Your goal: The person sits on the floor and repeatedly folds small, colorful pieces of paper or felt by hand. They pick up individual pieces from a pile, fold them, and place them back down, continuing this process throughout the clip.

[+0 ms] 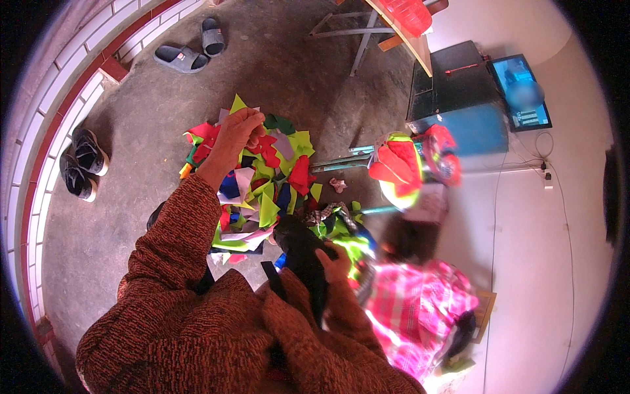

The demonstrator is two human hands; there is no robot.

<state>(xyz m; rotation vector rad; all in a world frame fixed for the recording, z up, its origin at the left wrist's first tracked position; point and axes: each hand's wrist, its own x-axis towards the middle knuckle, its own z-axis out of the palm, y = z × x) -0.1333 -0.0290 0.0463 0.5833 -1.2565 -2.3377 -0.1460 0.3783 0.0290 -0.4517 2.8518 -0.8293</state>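
Observation:
My left hand [237,134] reaches out over a heap of cloth scraps [266,210] on the floor. Its fingers are pinched together. A pointed yellow-green scrap [237,103] shows just beyond the fingers; whether they grip it or anything else is unclear. The scraps are red, yellow-green, grey, white and dark blue. My right hand [336,264] lies against the dark cloth over my leg [302,253], thumb apart from the fingers, with nothing visible in it. Close by it, more yellow-green and patterned cloth [348,236] lies in bright light.
A pink checked cloth [420,308] sits at the lower right. Turquoise metal legs [341,163] carry a red and yellow bundle [397,167]. Grey slippers [180,59] and dark shoes [85,161] lie at the left. A folding table [400,29], dark box [446,79] and screen [522,92] stand far right.

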